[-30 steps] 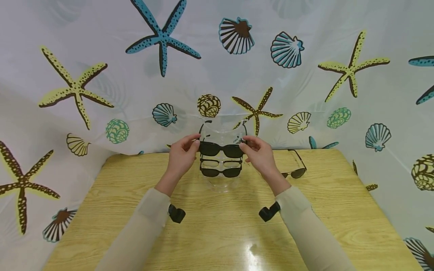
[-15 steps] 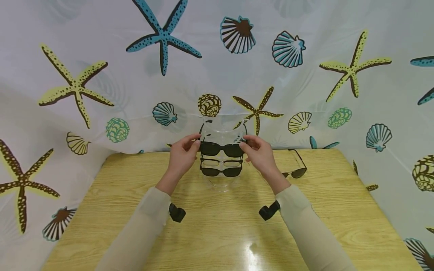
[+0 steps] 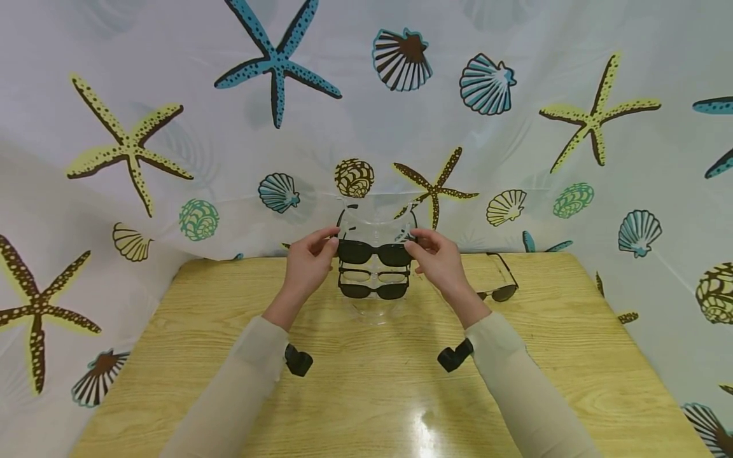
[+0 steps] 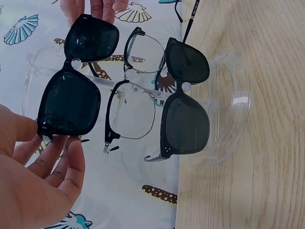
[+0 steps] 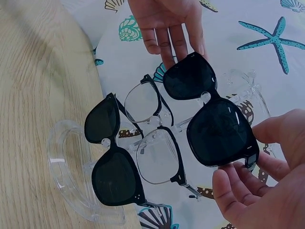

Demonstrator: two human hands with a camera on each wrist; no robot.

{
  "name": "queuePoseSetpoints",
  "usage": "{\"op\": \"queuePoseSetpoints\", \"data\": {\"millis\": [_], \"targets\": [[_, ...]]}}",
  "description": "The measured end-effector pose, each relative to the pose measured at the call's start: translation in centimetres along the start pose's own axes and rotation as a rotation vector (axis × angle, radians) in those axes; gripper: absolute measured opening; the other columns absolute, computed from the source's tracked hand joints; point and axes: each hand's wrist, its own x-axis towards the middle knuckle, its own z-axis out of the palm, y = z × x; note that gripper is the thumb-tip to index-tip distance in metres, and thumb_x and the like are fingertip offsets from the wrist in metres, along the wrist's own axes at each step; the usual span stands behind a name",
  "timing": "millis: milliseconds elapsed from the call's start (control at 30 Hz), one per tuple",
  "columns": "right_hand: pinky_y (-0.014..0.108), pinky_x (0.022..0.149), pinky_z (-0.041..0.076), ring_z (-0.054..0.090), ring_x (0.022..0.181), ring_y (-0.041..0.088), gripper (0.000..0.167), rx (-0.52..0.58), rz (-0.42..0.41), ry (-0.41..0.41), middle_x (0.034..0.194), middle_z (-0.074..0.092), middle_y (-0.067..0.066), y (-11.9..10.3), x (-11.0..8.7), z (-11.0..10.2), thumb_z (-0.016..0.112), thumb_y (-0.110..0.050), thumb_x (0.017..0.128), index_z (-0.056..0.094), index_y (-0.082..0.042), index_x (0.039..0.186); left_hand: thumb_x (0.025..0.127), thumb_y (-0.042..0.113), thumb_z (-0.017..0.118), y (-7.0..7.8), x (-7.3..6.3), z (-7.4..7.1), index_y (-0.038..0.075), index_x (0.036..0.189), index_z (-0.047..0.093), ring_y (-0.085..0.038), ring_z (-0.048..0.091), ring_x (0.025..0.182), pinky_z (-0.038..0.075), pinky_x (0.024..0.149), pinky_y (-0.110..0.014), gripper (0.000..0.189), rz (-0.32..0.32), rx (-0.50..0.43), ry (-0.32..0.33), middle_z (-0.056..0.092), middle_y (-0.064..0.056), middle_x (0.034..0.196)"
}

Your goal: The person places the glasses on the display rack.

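Note:
A clear plastic eyewear stand (image 4: 233, 102) holds three pairs one above another. At the top are black sunglasses (image 3: 375, 253) with large dark lenses, their bridge at a clear nose peg. My left hand (image 3: 309, 259) pinches their left corner between thumb and fingers. The opposite corner is pinched by my right hand (image 3: 438, 259), its thumb on the front edge. Below sit half-rim eyeglasses (image 4: 136, 112) with clear lenses. Lowest are black sunglasses (image 5: 114, 157) with greyish lenses, near the stand's curved base.
Thin-framed sunglasses (image 3: 504, 292) lie on the wooden table (image 3: 366, 394), right of the stand, partly hidden by my right hand. A white cloth (image 3: 366, 127) printed with starfish and shells hangs behind the table and along its sides.

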Motion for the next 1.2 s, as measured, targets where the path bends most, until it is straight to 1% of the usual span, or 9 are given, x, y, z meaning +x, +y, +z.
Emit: {"op": "queuePoseSetpoints", "data": {"millis": [33, 100, 133, 167, 567, 900, 1033, 1100, 1200], "targets": [[0.021, 0.069, 0.056, 0.065, 0.118, 0.036, 0.042, -0.002, 0.000, 0.000, 0.133, 0.064, 0.019, 0.00, 0.00, 0.01, 0.066, -0.022, 0.105, 0.063, -0.008, 0.144, 0.109, 0.017, 0.060, 0.02, -0.01, -0.01, 0.009, 0.141, 0.069, -0.007, 0.066, 0.086, 0.052, 0.066, -0.017, 0.034, 0.001, 0.003, 0.001, 0.075, -0.023, 0.120], [0.021, 0.069, 0.056, 0.065, 0.118, 0.035, 0.042, -0.002, 0.002, 0.002, 0.133, 0.065, 0.019, -0.02, 0.00, 0.03, 0.066, -0.022, 0.105, 0.063, -0.009, 0.144, 0.109, 0.017, 0.059, 0.00, -0.04, -0.03, 0.009, 0.141, 0.069, -0.006, 0.065, 0.084, 0.052, 0.066, -0.017, 0.034, 0.000, 0.007, 0.001, 0.075, -0.023, 0.120], [0.022, 0.069, 0.056, 0.065, 0.118, 0.035, 0.042, -0.004, 0.001, 0.001, 0.134, 0.065, 0.019, -0.01, -0.01, 0.05, 0.066, -0.022, 0.105, 0.063, -0.008, 0.144, 0.109, 0.018, 0.059, 0.00, -0.04, -0.04, 0.009, 0.141, 0.069, -0.001, 0.062, 0.080, 0.052, 0.066, -0.018, 0.034, -0.001, 0.009, 0.002, 0.075, -0.023, 0.119], [0.022, 0.069, 0.056, 0.065, 0.118, 0.035, 0.042, -0.003, 0.001, 0.001, 0.134, 0.065, 0.019, 0.01, -0.01, 0.06, 0.066, -0.022, 0.105, 0.063, -0.008, 0.144, 0.109, 0.018, 0.060, 0.00, -0.05, -0.03, 0.010, 0.141, 0.069, 0.001, 0.061, 0.079, 0.052, 0.066, -0.018, 0.034, 0.000, 0.010, 0.002, 0.075, -0.023, 0.119], [0.022, 0.069, 0.056, 0.065, 0.119, 0.035, 0.042, 0.006, 0.004, -0.003, 0.135, 0.064, 0.018, -0.14, -0.09, 0.08, 0.066, -0.021, 0.105, 0.062, -0.008, 0.145, 0.109, 0.019, 0.059, -0.02, -0.10, 0.02, 0.011, 0.141, 0.068, -0.001, 0.061, 0.080, 0.052, 0.067, -0.018, 0.034, 0.001, 0.022, 0.004, 0.075, -0.022, 0.117], [0.023, 0.075, 0.056, 0.066, 0.119, 0.034, 0.044, 0.007, 0.009, -0.005, 0.139, 0.064, 0.018, -0.06, -0.14, -0.02, 0.066, -0.023, 0.105, 0.062, -0.008, 0.146, 0.109, 0.021, 0.059, 0.14, -0.11, 0.11, 0.010, 0.141, 0.068, -0.004, 0.058, 0.071, 0.048, 0.065, -0.021, 0.035, 0.006, 0.026, 0.011, 0.075, -0.022, 0.114], [0.023, 0.076, 0.056, 0.066, 0.120, 0.037, 0.045, 0.017, 0.002, -0.012, 0.140, 0.063, 0.019, 0.06, -0.19, -0.21, 0.066, -0.024, 0.105, 0.060, -0.012, 0.149, 0.109, 0.022, 0.060, 0.25, -0.20, 0.16, 0.011, 0.142, 0.068, -0.016, 0.065, 0.082, 0.049, 0.070, -0.027, 0.035, 0.015, 0.045, 0.024, 0.076, -0.021, 0.114], [0.024, 0.077, 0.056, 0.067, 0.118, 0.038, 0.046, 0.020, -0.003, -0.013, 0.139, 0.063, 0.020, 0.01, -0.31, -0.36, 0.067, -0.024, 0.105, 0.060, -0.013, 0.149, 0.109, 0.022, 0.061, 0.32, -0.34, 0.14, 0.012, 0.143, 0.067, -0.024, 0.070, 0.094, 0.052, 0.077, -0.032, 0.036, 0.018, 0.056, 0.029, 0.076, -0.020, 0.120], [0.026, 0.080, 0.057, 0.069, 0.113, 0.033, 0.047, 0.013, -0.006, -0.013, 0.136, 0.066, 0.021, 0.06, -0.53, -0.75, 0.067, -0.026, 0.105, 0.059, -0.014, 0.151, 0.108, 0.023, 0.062, 0.39, -0.78, 0.07, 0.012, 0.145, 0.066, -0.033, 0.070, 0.114, 0.056, 0.092, -0.043, 0.038, 0.020, 0.068, 0.034, 0.073, -0.018, 0.131]]}}
